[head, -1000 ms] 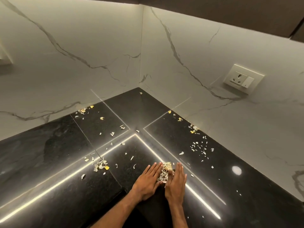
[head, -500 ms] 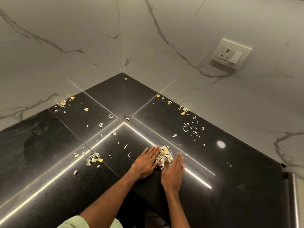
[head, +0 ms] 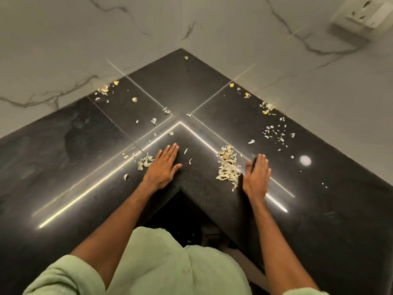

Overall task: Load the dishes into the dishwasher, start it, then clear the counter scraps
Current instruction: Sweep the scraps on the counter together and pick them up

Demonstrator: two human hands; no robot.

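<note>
A heap of pale and yellow scraps (head: pixel 228 166) lies on the black corner counter (head: pixel 63 167), near its inner front corner. My right hand (head: pixel 257 174) lies flat with straight fingers just right of the heap, its edge against the scraps. Flat on the counter to the left of the heap rests my left hand (head: pixel 164 166), fingers straight, with a smaller clump of scraps (head: pixel 144 162) beside its outer edge. More loose scraps are scattered near the left wall (head: pixel 104 89) and along the right wall (head: pixel 274 130). Neither hand holds anything.
White marble-look walls (head: pixel 85 39) meet at the back corner. A wall socket (head: pixel 361 18) sits at the upper right. Bright light strips reflect in the counter (head: pixel 106 175). My green sleeves and shirt (head: pixel 165 262) fill the bottom; the counter's inner corner edge (head: pixel 180 189) is just below my hands.
My hands, pressed together around the heap before, have moved apart: the left hand went left toward the smaller clump, the right hand stays at the heap's right side. The camera tilted down.
</note>
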